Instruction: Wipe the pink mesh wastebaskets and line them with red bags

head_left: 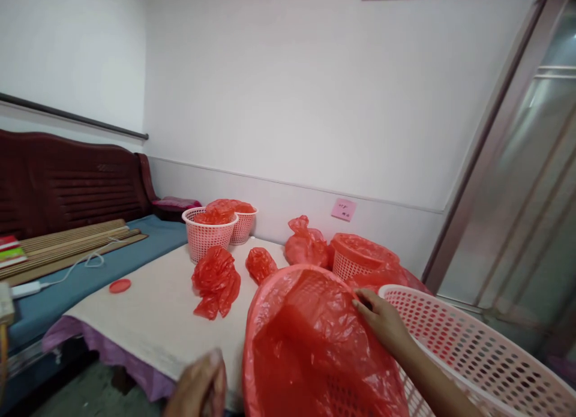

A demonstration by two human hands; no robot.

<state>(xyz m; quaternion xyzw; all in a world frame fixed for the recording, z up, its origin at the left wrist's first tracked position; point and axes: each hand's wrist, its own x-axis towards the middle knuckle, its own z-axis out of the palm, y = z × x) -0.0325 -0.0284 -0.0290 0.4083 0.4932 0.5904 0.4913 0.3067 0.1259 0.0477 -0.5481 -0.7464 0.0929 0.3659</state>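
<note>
A pink perforated basket lined with a red plastic bag [310,321] tilts toward me at the front, with the bag folded over its rim. My right hand [380,315] grips the far right of that rim, thumb and fingers closed on the bag-covered edge. Left of the basket and apart from it is my left hand [200,384], slightly blurred, its fingers curled together and nothing visible in them. Beyond it, a crumpled red plastic bag [216,282] lies on the table, with a smaller red bundle [261,264] beside it.
Two pink baskets [209,237] holding red bags stand at the back left. Against the wall are a knotted red bag [306,246] and a bag-lined basket [360,255]. A large pink basket [477,339] occupies the right. A red lid-like disc [120,285] lies near the table's left edge.
</note>
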